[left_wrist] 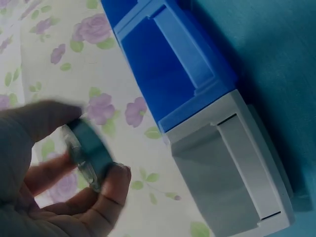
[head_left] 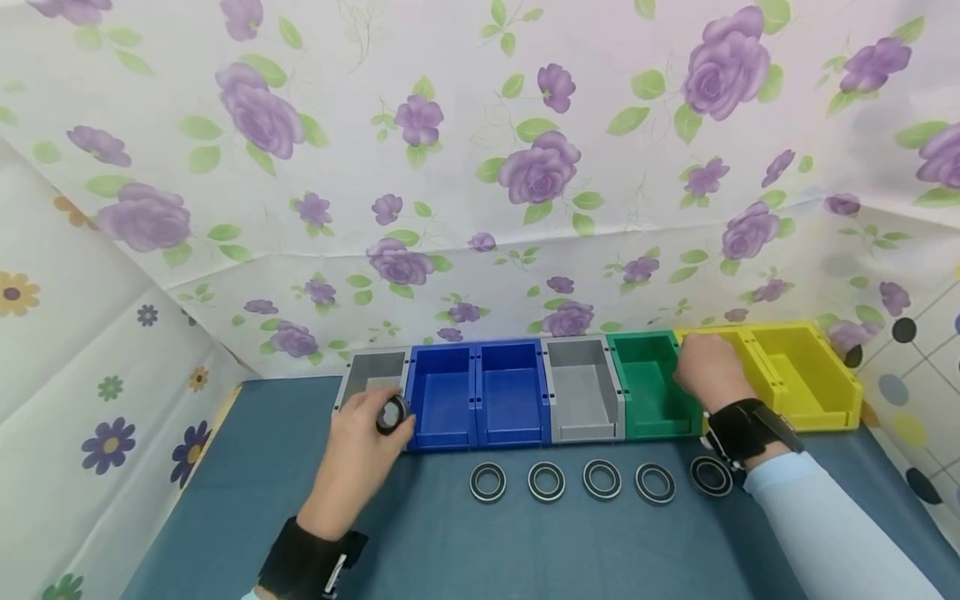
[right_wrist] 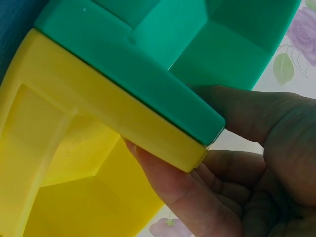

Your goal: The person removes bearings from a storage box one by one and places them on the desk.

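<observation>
A ball bearing is pinched between the thumb and fingers of my left hand. That hand is over the front of the leftmost grey bin; in the left wrist view the bearing stands on edge, slightly blurred. At the right, my right hand grips the adjoining side walls of the green bin and the inner yellow bin. The right wrist view has the thumb on the green side and a finger inside the yellow bin.
Two blue bins and a second grey bin stand in the row, with another yellow bin at its right end. Several bearings lie along the blue tabletop in front. Flowered sheeting hangs behind.
</observation>
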`<state>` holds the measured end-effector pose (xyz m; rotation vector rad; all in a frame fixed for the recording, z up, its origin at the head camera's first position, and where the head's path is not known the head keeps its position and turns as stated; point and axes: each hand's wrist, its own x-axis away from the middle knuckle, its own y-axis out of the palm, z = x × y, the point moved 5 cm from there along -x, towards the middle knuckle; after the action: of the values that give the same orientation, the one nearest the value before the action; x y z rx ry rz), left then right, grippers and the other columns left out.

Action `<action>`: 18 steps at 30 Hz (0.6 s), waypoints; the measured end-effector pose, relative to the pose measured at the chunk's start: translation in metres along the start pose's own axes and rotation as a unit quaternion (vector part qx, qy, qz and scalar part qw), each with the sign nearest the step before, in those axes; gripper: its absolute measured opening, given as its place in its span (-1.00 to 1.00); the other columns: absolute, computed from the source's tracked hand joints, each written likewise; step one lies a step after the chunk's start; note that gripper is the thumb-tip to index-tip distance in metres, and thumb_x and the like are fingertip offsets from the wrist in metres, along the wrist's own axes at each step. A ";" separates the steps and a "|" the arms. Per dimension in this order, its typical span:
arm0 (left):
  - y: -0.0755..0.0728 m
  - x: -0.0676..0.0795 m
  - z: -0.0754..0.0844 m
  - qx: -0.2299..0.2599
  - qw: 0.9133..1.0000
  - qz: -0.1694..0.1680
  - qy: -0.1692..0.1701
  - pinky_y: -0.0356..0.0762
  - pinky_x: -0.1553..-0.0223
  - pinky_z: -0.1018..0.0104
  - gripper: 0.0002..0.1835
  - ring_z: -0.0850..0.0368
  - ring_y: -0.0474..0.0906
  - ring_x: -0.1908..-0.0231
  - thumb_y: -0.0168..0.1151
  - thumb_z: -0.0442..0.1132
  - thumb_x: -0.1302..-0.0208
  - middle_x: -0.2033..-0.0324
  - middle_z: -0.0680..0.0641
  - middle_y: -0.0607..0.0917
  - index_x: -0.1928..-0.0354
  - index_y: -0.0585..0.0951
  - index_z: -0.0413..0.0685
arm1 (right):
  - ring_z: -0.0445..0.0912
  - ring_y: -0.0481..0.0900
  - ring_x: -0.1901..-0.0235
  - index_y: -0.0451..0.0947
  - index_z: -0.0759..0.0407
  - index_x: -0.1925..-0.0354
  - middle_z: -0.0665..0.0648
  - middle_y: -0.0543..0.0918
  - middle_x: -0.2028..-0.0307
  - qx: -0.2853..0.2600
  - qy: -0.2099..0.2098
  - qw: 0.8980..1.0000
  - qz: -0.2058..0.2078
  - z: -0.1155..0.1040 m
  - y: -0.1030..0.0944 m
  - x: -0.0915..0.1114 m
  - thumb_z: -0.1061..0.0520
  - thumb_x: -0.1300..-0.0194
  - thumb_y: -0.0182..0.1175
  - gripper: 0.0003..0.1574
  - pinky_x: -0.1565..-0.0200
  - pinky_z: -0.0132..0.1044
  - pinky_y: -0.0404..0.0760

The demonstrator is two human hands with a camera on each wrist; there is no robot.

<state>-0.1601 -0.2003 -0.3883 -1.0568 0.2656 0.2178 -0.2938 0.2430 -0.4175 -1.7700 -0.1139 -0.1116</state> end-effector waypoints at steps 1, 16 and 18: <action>0.000 0.001 0.001 0.001 1.000 -0.004 0.008 0.61 0.26 0.14 -0.56 0.00 0.58 0.11 0.32 -0.08 -0.14 0.07 -0.15 0.60 -0.08 0.56 0.02 | 0.03 0.43 0.62 0.47 0.34 0.59 0.26 0.48 0.60 -0.001 0.000 1.000 0.000 0.000 0.000 0.000 0.28 -0.15 0.11 -0.78 0.62 -0.31 0.36; 0.015 0.016 0.005 -0.024 0.998 -0.058 0.018 0.62 0.16 0.13 -0.54 0.01 0.60 0.03 0.49 -0.33 0.17 0.09 -0.07 0.65 0.09 0.67 0.03 | 0.04 0.43 0.62 0.49 0.37 0.55 0.24 0.48 0.62 0.002 0.002 1.000 0.008 0.001 0.003 -0.001 0.27 -0.14 0.14 -0.81 0.60 -0.29 0.35; 0.019 0.018 0.004 -0.024 0.997 -0.074 0.012 0.61 0.13 0.12 -0.53 0.00 0.58 0.00 0.50 -0.34 0.18 0.07 -0.08 0.65 0.09 0.67 0.03 | 0.04 0.43 0.63 0.49 0.37 0.55 0.24 0.47 0.62 0.000 0.001 1.000 0.010 0.001 0.003 -0.001 0.28 -0.14 0.14 -0.82 0.61 -0.30 0.34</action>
<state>-0.1481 -0.1867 -0.4080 -1.1217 0.2030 0.0797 -0.2948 0.2438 -0.4211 -1.7711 -0.0946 -0.1001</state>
